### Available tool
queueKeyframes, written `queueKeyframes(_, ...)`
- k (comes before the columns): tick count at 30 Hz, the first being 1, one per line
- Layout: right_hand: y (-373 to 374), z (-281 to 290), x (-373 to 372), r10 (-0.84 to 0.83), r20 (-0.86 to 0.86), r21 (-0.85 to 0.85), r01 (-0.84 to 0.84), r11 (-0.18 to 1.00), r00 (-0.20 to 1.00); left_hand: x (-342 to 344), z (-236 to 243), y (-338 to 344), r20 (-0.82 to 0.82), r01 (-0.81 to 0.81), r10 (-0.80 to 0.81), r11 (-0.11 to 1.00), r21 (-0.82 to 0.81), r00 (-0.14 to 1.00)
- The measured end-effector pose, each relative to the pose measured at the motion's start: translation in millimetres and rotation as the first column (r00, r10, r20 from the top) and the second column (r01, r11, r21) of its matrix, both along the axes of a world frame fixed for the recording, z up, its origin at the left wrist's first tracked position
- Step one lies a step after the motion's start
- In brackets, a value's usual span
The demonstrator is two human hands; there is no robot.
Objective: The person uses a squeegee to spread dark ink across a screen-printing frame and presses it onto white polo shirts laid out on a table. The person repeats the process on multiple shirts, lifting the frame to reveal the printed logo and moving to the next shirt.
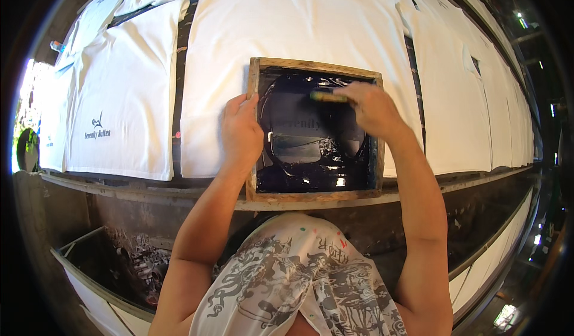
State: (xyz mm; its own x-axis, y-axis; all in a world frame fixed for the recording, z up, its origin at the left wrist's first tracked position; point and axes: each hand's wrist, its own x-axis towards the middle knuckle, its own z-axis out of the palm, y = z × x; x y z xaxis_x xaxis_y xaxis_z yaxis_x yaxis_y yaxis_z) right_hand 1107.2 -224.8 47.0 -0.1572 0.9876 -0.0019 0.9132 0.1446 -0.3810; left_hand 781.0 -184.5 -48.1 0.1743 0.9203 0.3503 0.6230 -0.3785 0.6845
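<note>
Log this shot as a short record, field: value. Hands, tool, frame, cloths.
left hand: holds the left side of the wooden frame
right hand: grips a slim yellowish tool
tool: inside the frame's outline, upper right; blurred, contact unclear
frame interior: glossy dark ink
frame position: over the near part of a large white cloth
left of frame: another white cloth with a small dark print
right of frame: more white cloths

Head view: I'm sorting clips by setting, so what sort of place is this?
Probably a screen-printing workshop. A wood-framed screen holds glossy dark ink, white garments lie spread out side by side, and one at the left bears a dark print.
</note>
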Motion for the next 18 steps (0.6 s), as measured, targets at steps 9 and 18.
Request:
queueKeyframes(9,-84,-31,-32,0.084,0.111,0.169,-0.102,0.980,0.990,-12,-5,-7,-0.057,-0.022,0.023,1.000,0.017,0.998)
queueKeyframes(18,-141,-7,-67,0.083,0.058,0.120,-0.089,0.989,0.995,-11,-3,1,0.024,0.047,-0.046,0.999,-0.025,0.999)
